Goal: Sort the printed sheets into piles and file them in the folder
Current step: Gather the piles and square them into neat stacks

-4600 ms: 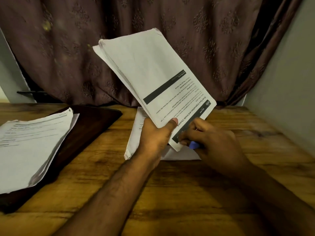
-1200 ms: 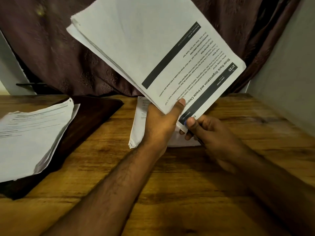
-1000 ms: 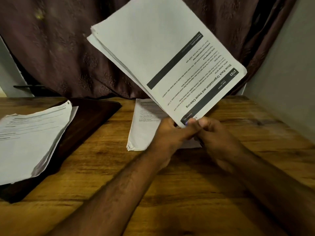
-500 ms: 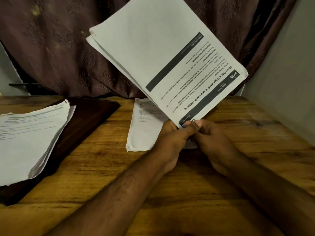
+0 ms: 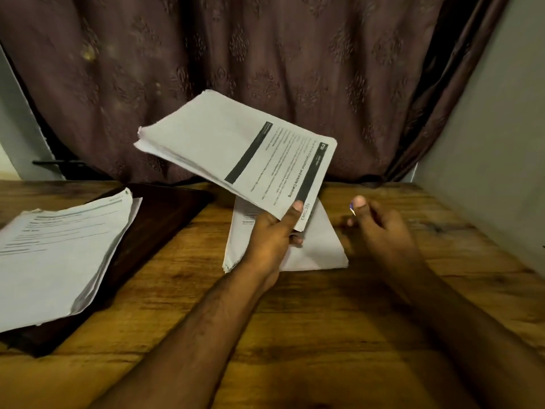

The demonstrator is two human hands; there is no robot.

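My left hand (image 5: 274, 234) grips the near corner of a thick stack of printed sheets (image 5: 236, 143), thumb on top, and holds it tilted above the table. Its top sheet has dark header bars. My right hand (image 5: 380, 228) hovers apart to the right of the stack, blurred, fingers loosely curled and holding nothing; a small blue mark shows by the thumb. Under the held stack a white pile (image 5: 321, 246) lies on the wooden table (image 5: 295, 335). Another printed pile (image 5: 59, 249) rests at the left on the dark brown folder (image 5: 165, 219).
A brown patterned curtain (image 5: 265, 54) hangs along the table's far edge. A grey wall (image 5: 486, 143) borders the table on the right. A thin dark bar (image 5: 59, 163) sticks out at the far left behind the folder.
My right hand has let go of the stack's corner and moved off to the right. My left hand has lowered the stack and tilted it flatter, closer to the middle pile.
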